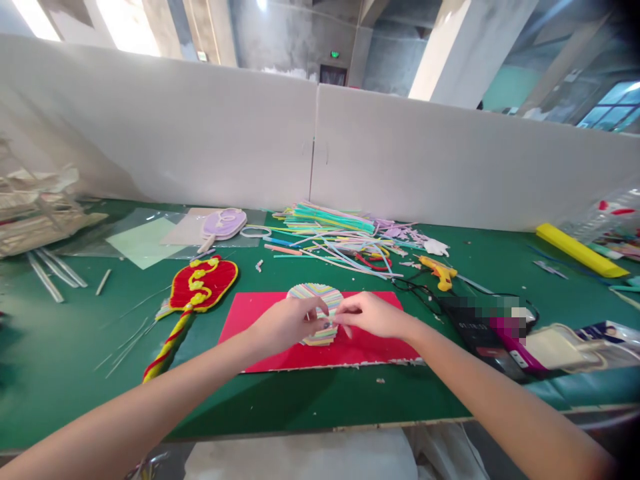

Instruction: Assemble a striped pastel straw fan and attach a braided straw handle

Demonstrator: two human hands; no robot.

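A round piece of pastel strips [314,291] lies on a red board [255,313] on the green table. Over its left part is my left hand [295,323], with thumb and forefinger curved and apart. My right hand [367,315] reaches in from the other side, its fingers bent and pressed together near the right edge of the round piece. The tips of both hands almost meet. Whatever small thing may be between the right fingertips is too small to make out.
A red and yellow fan-shaped piece [204,283] lies left of the board. Pastel strips [335,220] are heaped behind it. To the right are a yellow glue gun [438,272], a black cable, a phone [475,333] and a yellow bar [580,250].
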